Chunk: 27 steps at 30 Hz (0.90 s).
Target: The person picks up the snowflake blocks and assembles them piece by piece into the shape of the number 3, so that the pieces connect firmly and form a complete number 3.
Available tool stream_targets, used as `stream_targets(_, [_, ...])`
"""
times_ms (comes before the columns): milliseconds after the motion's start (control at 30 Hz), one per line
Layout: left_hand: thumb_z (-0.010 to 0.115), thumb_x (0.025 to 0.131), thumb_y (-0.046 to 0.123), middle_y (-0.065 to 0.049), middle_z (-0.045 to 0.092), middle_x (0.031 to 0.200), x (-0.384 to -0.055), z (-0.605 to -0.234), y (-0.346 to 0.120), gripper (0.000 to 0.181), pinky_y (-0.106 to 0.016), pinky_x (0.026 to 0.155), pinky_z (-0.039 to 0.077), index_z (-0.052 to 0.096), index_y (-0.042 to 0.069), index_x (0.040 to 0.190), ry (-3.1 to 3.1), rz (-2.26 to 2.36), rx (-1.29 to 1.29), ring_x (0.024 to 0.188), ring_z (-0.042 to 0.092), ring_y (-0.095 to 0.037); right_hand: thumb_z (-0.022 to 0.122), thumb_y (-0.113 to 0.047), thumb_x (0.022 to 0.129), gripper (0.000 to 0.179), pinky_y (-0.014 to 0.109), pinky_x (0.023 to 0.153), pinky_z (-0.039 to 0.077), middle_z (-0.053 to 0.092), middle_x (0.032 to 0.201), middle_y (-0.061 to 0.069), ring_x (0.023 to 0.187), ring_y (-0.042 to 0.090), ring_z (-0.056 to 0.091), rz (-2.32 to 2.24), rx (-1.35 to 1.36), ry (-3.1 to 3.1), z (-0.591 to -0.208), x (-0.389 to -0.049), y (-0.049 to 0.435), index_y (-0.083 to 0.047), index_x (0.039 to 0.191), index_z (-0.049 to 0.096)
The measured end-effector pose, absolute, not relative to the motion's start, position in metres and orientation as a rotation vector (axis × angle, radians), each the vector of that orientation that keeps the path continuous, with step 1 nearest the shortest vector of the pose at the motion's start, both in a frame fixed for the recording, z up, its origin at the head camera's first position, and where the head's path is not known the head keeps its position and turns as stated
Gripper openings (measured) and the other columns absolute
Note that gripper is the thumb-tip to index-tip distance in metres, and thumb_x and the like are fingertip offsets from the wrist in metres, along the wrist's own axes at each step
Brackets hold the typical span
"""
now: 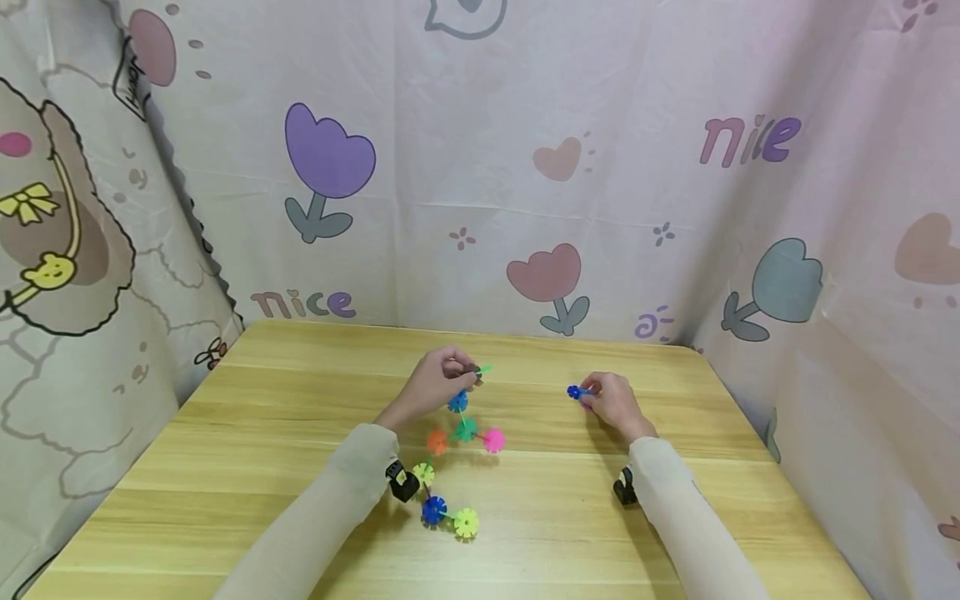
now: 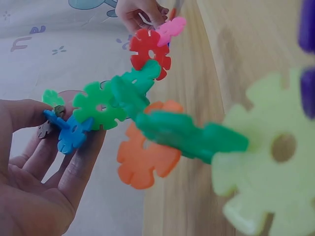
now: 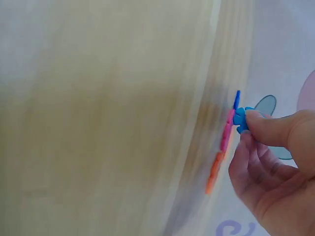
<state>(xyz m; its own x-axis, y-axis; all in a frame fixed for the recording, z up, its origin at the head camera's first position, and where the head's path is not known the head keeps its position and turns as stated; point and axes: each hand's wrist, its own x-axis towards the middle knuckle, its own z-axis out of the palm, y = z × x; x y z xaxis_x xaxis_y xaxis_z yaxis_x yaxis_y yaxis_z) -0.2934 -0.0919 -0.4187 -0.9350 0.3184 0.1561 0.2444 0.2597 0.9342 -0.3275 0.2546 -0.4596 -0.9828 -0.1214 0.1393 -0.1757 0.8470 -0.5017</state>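
Note:
My left hand (image 1: 438, 379) pinches the far end of a chain of interlocking snowflake discs, near a brown disc (image 2: 45, 130) and a blue disc (image 2: 71, 133). From there the chain runs toward me through a green disc (image 1: 467, 429), an orange disc (image 1: 437, 442) and a pale yellow disc (image 1: 423, 475). A dark blue disc (image 1: 433, 510) and another yellow disc (image 1: 467, 523) form its near end. A pink disc (image 1: 493, 440) branches rightward. My right hand (image 1: 615, 404) pinches a light blue disc (image 3: 240, 120); dark blue, pink (image 3: 227, 131) and orange discs (image 3: 214, 172) line up beside it.
Under both hands lies a wood-grain table (image 1: 555, 517). A printed curtain (image 1: 450, 167) hangs behind its far edge and along both sides. Each wrist carries a small black camera, such as the left wrist camera (image 1: 402, 482).

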Motion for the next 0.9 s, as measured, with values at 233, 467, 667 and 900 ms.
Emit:
stream_targets(233, [0.066,0.1,0.01,-0.02,0.078,0.107,-0.295,-0.417,-0.091,0.013,-0.032,0.087,0.062,0.064,0.003,0.11,2.389,1.859,0.502,0.089,0.075,-0.017,0.065,-0.002,0.099,0.014,0.022,0.058,0.055,0.072,0.095,0.018,0.072,0.017,0.065,1.037,0.303,-2.817,-0.449,-0.321,0.241,0.001,0.11,0.073])
stream_targets(467, [0.066,0.1,0.01,-0.017,0.079,0.106,-0.295,-0.416,-0.09,0.016,-0.033,0.088,0.062,0.066,0.003,0.114,2.372,1.879,0.53,0.089,0.076,-0.017,0.068,-0.001,0.096,0.015,0.021,0.06,0.055,0.076,0.092,0.019,0.069,0.015,0.066,1.137,0.451,-2.725,-0.418,-0.313,0.207,0.001,0.11,0.074])
stream_targets(667, [0.065,0.101,0.009,-0.019,0.079,0.107,-0.294,-0.415,-0.086,0.018,-0.029,0.083,0.063,0.069,0.002,0.117,2.371,1.895,0.572,0.089,0.076,-0.017,0.068,-0.005,0.097,0.016,0.026,0.063,0.059,0.074,0.088,0.018,0.068,0.023,0.069,1.282,0.549,-2.676,-0.392,-0.306,0.179,0.0,0.112,0.074])
stream_targets(900, [0.065,0.101,0.01,-0.017,0.078,0.106,-0.291,-0.414,-0.082,0.022,-0.03,0.083,0.062,0.07,-0.001,0.119,2.372,1.875,0.596,0.09,0.074,-0.016,0.066,-0.002,0.099,0.016,0.038,0.066,0.063,0.074,0.087,0.02,0.067,0.031,0.071,1.379,0.646,-2.619,-0.382,-0.301,0.159,0.0,0.112,0.074])
